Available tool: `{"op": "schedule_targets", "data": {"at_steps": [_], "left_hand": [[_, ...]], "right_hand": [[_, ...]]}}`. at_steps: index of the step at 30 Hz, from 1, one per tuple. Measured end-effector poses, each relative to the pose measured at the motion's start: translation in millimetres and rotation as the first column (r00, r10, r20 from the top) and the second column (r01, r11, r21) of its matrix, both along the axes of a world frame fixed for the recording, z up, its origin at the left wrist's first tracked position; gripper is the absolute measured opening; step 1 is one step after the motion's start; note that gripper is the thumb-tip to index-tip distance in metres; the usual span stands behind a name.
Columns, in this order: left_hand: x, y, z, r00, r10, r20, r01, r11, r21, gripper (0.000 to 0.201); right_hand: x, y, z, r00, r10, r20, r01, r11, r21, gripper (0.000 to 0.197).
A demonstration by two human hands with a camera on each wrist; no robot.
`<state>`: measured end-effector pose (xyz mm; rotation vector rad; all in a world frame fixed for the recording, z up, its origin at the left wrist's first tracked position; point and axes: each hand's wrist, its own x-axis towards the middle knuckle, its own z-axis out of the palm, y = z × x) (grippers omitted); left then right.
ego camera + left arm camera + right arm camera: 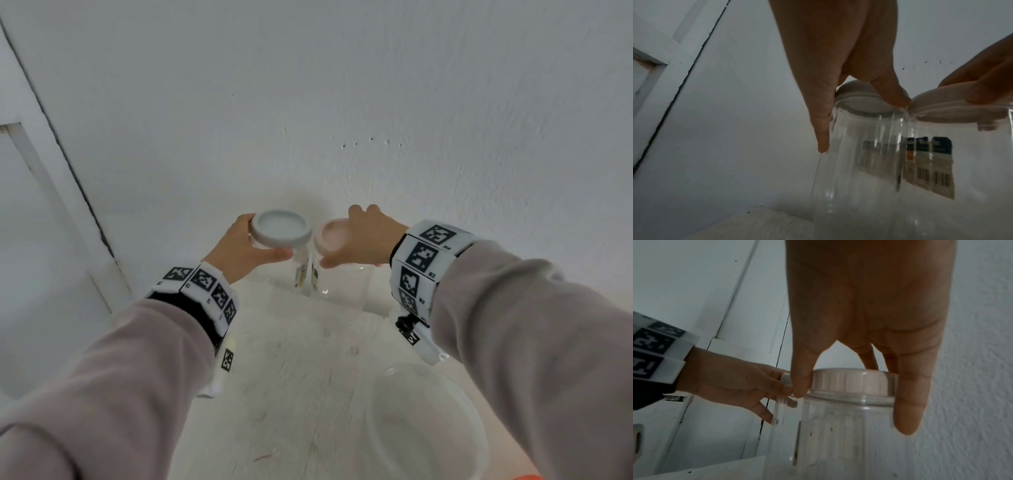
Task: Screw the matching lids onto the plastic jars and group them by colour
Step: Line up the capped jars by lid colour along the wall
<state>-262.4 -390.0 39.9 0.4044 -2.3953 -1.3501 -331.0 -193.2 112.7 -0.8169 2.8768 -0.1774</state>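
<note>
Two clear plastic jars stand side by side near the wall. The left jar (301,274) (855,170) carries a grey-white lid (281,229) (857,105). My left hand (263,240) (860,125) grips that lid from the left, thumb in front. The right jar (342,281) (846,434) has a pale pink ribbed lid (332,236) (851,381). My right hand (344,236) (853,402) grips the pink lid from above, fingers curled round its rim. A printed label (937,164) shows through the jars. The jars' bases are hard to make out.
A wide clear jar (424,421) with no lid stands at the near right of the pale wooden table (301,377). A white wall (342,102) rises directly behind the jars, with a white door frame (51,164) at the left. Something orange (524,477) peeks in at the bottom edge.
</note>
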Motion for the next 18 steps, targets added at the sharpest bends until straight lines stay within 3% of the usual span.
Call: {"op": "schedule_targets", "data": {"at_steps": [12, 16, 18], "left_hand": [[-24.8, -2.9, -11.1, 0.999, 0.030, 0.033, -0.034, 0.994, 0.106, 0.080], [-26.2, 1.9, -13.0, 0.994, 0.082, 0.075, -0.088, 0.992, 0.088, 0.076], [-27.2, 6.0, -10.3, 0.975, 0.154, 0.159, -0.155, 0.988, -0.007, 0.074]], "right_hand": [[-19.4, -18.8, -14.3, 0.995, -0.091, 0.028, 0.093, 0.991, -0.091, 0.091], [-21.2, -22.4, -17.0, 0.995, -0.095, 0.023, 0.096, 0.991, -0.097, 0.092], [-20.1, -22.4, -19.0, 0.997, -0.079, 0.027, 0.081, 0.991, -0.110, 0.093]]}}
